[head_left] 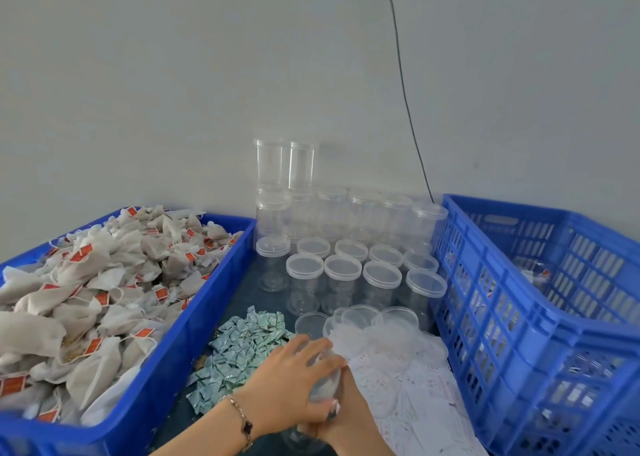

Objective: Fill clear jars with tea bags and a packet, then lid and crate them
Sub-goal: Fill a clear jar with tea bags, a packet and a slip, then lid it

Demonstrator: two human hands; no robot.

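Both forearms are reaching in from the bottom edge of the view and meeting low in the middle. The left hand [294,376] is lying on top, palm down, its fingers [320,350] curling over a clear jar [325,383] and its thumb pressing along the near side. A thin bracelet [242,417] is circling the left wrist. The right hand [346,410] is sitting underneath and mostly hidden by the left; only its wrist and the back of the hand are showing, so how its fingers are lying cannot be told.
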